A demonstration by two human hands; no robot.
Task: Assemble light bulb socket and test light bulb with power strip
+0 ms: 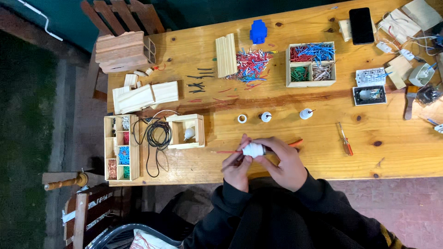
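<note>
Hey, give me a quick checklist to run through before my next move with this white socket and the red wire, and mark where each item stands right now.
1. Small white round plastic socket gripped by both hands: ok, left hand and right hand both close on it.
2. Thin red wire meets the socket: ok, it sticks out to the left, pinched by the left fingers.
3. Wire seated inside a terminal: cannot tell, fingers hide it.
4. Orange-handled screwdriver close by: ok, lying on the wooden table to the right.
5. Spare white sockets in reach: ok, a row lies just beyond the hands.
</note>
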